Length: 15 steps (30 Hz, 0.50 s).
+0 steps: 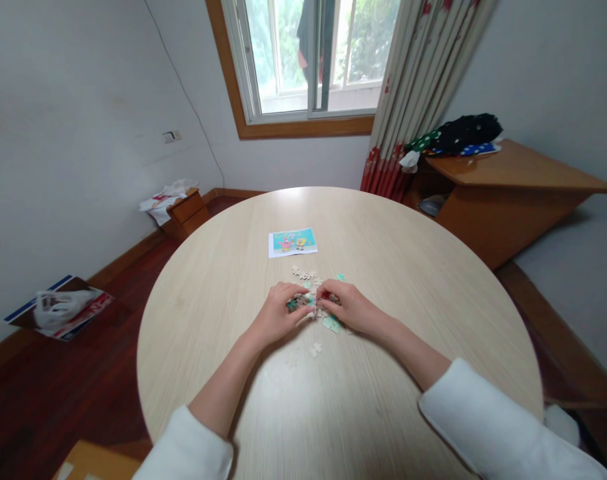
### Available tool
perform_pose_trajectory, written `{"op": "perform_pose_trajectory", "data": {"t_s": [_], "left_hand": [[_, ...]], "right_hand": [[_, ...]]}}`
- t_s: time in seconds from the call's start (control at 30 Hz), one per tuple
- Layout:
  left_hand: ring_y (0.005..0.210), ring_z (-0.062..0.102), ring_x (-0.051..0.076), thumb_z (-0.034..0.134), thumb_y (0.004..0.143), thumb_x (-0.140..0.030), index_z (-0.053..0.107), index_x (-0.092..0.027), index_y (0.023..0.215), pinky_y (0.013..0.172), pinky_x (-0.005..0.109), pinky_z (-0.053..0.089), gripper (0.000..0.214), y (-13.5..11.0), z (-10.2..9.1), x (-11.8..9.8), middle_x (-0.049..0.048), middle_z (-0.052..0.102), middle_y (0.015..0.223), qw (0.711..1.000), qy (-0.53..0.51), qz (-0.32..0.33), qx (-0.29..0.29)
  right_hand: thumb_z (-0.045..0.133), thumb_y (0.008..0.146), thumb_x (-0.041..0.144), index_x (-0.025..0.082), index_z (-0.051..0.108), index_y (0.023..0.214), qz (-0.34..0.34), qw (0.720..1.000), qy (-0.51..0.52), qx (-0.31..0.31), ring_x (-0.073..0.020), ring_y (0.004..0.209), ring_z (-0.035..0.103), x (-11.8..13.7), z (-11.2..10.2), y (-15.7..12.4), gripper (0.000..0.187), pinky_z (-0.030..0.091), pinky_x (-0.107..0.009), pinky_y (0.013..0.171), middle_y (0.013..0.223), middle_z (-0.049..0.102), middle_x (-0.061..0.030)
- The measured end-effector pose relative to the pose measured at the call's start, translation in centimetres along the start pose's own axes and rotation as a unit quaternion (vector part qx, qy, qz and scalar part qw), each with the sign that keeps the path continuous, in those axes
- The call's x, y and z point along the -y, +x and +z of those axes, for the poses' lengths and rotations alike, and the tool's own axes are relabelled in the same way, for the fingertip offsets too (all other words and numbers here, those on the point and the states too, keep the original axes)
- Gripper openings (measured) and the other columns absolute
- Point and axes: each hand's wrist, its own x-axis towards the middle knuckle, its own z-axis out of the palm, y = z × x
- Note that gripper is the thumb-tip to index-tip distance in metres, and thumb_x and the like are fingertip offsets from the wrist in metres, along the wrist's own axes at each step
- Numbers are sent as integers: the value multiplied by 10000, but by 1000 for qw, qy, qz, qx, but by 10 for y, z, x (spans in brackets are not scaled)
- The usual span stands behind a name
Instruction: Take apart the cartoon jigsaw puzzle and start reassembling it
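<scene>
Between my two hands lies a small heap of jigsaw puzzle pieces (299, 304), some pale, some teal or dark. My left hand (279, 311) curves around its left side, thumb and fingers bent about the pieces. From the right, my right hand (347, 304) curls in, its fingertips on pieces where the two hands nearly meet. Exactly which pieces the fingertips grip is too small to tell. Several loose pieces lie around the hands, among them a pale puzzle piece (316, 349) nearer me and a teal puzzle piece (341, 276) beyond my right hand.
A picture sheet (293, 243) with cartoon figures on turquoise lies beyond the pieces on the round table (208, 267). Behind stand a window and a curtain (408, 87). A wooden cabinet (503, 193) bearing cloths is at right; a plastic bag (63, 307) sits at left.
</scene>
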Motion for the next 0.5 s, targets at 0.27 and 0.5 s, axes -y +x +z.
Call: {"op": "perform_pose_trajectory", "data": {"t_s": [0.27,0.5], "left_hand": [[778,614,154,618,791,-178,678,-185,915,735,287,465,138,-1,1,-6,43,695,856,1000,-18,-11,8],[714,600,129,543,822,-170,681,-165,861,687,251,473,144,1,2,-2,42,704,826,997,-53,-41,-39]], "right_hand": [[587,802,138,166,637,863,-15,998,45,-50,-131,719,577,3,7,-1,83,436,-250,669,789,654,-24],[580,822,187,173,680,889,-10,996,78,-52,-137,719,574,4,7,0,121,440,-263,668,797,663,-33]]}}
